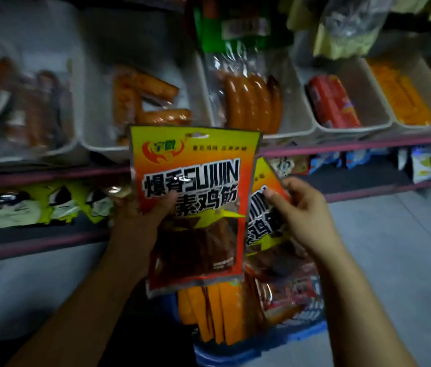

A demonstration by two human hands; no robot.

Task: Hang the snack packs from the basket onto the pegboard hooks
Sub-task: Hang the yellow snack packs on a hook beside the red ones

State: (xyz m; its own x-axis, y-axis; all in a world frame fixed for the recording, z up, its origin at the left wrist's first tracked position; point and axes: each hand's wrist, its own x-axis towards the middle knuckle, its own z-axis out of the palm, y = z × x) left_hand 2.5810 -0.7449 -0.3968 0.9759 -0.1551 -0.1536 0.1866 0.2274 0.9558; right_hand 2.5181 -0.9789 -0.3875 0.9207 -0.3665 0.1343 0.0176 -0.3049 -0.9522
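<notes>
left hand [140, 221] grips glossy orange-yellow flat foil snack pack [190, 197], upright; right hand [299, 213] pinches second identical pack [264, 218] above blue plastic basket [262, 343].

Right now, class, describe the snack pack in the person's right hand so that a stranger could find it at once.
Start at the blue basket on the floor below the shelves. Above it two orange-and-yellow packs are held side by side. The right hand pinches the second snack pack, tilted and half hidden behind the front snack pack, which the left hand holds.

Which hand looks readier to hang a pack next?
Probably the left hand: it holds the front snack pack upright, hang hole on top. The right hand pinches a second pack, tilted behind.
</notes>
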